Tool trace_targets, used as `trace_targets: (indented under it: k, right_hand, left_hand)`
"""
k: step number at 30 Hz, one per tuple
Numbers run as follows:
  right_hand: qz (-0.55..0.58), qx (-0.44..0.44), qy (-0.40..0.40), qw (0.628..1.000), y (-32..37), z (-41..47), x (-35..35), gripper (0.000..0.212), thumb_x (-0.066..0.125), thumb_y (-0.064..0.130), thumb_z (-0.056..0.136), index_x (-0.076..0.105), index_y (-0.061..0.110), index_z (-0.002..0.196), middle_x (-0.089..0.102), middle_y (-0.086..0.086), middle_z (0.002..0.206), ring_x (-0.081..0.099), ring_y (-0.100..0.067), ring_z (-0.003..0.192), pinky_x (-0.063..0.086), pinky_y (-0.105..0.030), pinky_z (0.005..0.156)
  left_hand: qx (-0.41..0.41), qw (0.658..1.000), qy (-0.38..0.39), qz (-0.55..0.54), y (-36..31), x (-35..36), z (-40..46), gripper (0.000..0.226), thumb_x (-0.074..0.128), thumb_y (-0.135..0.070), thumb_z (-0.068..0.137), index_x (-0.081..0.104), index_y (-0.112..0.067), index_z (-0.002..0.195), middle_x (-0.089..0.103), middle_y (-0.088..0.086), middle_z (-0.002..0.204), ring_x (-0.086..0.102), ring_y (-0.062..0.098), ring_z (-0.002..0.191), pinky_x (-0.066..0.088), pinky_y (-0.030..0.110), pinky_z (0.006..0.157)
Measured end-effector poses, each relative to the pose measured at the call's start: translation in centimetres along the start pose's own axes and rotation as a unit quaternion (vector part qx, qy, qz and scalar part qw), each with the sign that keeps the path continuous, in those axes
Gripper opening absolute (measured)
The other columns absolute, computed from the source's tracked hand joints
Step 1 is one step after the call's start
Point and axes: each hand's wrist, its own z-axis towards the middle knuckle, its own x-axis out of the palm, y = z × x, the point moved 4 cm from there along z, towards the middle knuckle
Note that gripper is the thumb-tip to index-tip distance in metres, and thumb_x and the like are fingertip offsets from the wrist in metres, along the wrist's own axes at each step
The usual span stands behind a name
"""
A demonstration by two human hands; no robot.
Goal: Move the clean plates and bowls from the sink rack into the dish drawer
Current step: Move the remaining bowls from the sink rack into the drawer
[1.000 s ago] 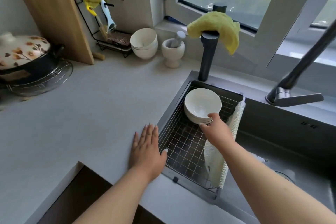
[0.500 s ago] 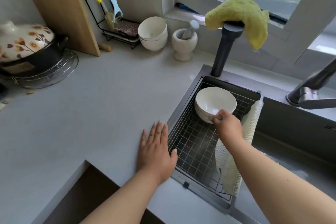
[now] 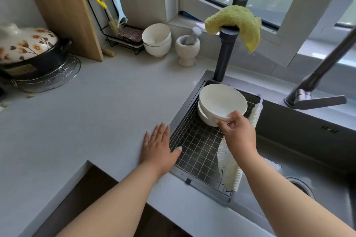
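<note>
A stack of white bowls (image 3: 221, 102) sits at the far end of the wire sink rack (image 3: 196, 146). My right hand (image 3: 238, 132) pinches the near rim of the top bowl, thumb inside, and that bowl is tilted up off the ones beneath. My left hand (image 3: 159, 146) lies flat on the grey counter (image 3: 86, 113) at the rack's left edge, fingers straight, holding nothing. A dark opening (image 3: 77, 202) shows below the counter's near edge; I cannot tell if it is the dish drawer.
A black pipe with a yellow cloth (image 3: 234, 21) stands behind the rack. The faucet (image 3: 316, 90) reaches over the sink (image 3: 308, 159). A white mesh mat (image 3: 233, 163) hangs on the rack's right edge. More bowls (image 3: 157, 39), a mortar (image 3: 187, 49) and a flowered pot (image 3: 25, 48) stand at the back.
My right hand reached the bowl stack, pinched the top bowl's rim and tipped it up. The left hand stayed flat on the counter. The view moved closer.
</note>
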Motion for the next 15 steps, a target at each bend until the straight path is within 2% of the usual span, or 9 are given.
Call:
trace_targets:
  k: [2, 3, 6, 8, 11, 13, 15]
  right_hand:
    - [-0.015, -0.020, 0.009, 1.000, 0.9, -1.5, -0.6, 0.025, 0.071, 0.028, 0.081, 0.049, 0.018, 0.074, 0.049, -0.004, 0.074, 0.044, -0.017, 0.064, 0.034, -0.029, 0.054]
    - [-0.025, -0.032, 0.013, 0.999, 1.3, -2.3, -0.8, 0.026, 0.073, 0.029, 0.079, 0.050, 0.017, 0.075, 0.049, -0.003, 0.074, 0.045, -0.018, 0.066, 0.035, -0.030, 0.056]
    - [-0.051, -0.073, 0.030, 0.996, 3.0, -4.9, -1.5, 0.030, 0.077, 0.032, 0.075, 0.054, 0.014, 0.080, 0.056, -0.003, 0.083, 0.051, -0.021, 0.077, 0.044, -0.033, 0.063]
    - [-0.067, -0.114, 0.040, 0.990, 4.2, -6.7, -1.7, 0.035, 0.079, 0.035, 0.072, 0.056, 0.012, 0.083, 0.057, -0.004, 0.086, 0.051, -0.021, 0.078, 0.047, -0.035, 0.065]
    - [-0.072, -0.190, 0.054, 0.978, 6.1, -9.6, -1.8, 0.041, 0.083, 0.038, 0.066, 0.057, 0.011, 0.081, 0.051, 0.001, 0.076, 0.046, -0.016, 0.068, 0.039, -0.025, 0.056]
    - [-0.062, -0.235, 0.079, 0.967, 7.3, -11.4, -1.6, 0.042, 0.085, 0.039, 0.063, 0.057, 0.012, 0.080, 0.043, 0.009, 0.070, 0.040, -0.006, 0.060, 0.030, -0.016, 0.052]
    - [-0.043, -0.270, 0.111, 0.955, 8.4, -13.1, -1.0, 0.040, 0.083, 0.043, 0.065, 0.059, 0.015, 0.081, 0.041, 0.014, 0.068, 0.040, -0.001, 0.058, 0.030, -0.016, 0.051]
  left_hand:
    - [-0.038, 0.987, -0.013, -0.156, -0.4, -1.3, -0.3, 0.073, 0.032, -0.055, 0.098, 0.002, -0.020, 0.156, -0.003, -0.002, 0.163, -0.007, 0.012, 0.149, -0.007, 0.039, 0.120]
    - [-0.058, 0.964, -0.036, -0.258, -0.8, -2.1, -0.7, 0.069, 0.034, -0.051, 0.099, 0.010, -0.020, 0.155, 0.006, -0.002, 0.163, 0.002, 0.013, 0.149, 0.000, 0.040, 0.121]
    - [-0.084, 0.855, -0.088, -0.505, -2.4, -4.4, -2.5, 0.056, 0.031, -0.048, 0.101, 0.030, -0.020, 0.150, 0.032, -0.002, 0.155, 0.027, 0.016, 0.143, 0.021, 0.033, 0.117]
    - [-0.106, 0.781, -0.058, -0.613, -3.3, -5.1, -4.0, 0.055, 0.028, -0.054, 0.100, 0.043, -0.023, 0.143, 0.050, -0.001, 0.140, 0.045, 0.018, 0.130, 0.033, 0.035, 0.111]
    - [-0.134, 0.658, 0.030, -0.740, -3.8, -5.9, -7.0, 0.053, 0.039, -0.061, 0.095, 0.060, -0.020, 0.121, 0.067, 0.009, 0.108, 0.064, 0.023, 0.094, 0.055, 0.042, 0.087]
    - [-0.142, 0.628, 0.028, -0.764, -3.0, -6.3, -9.3, 0.046, 0.049, -0.054, 0.094, 0.063, -0.015, 0.115, 0.069, 0.013, 0.099, 0.067, 0.025, 0.078, 0.058, 0.038, 0.069]
    - [-0.159, 0.600, -0.008, -0.784, -1.5, -6.4, -11.7, 0.039, 0.053, -0.043, 0.094, 0.061, -0.013, 0.118, 0.069, 0.015, 0.102, 0.068, 0.027, 0.081, 0.057, 0.039, 0.069]
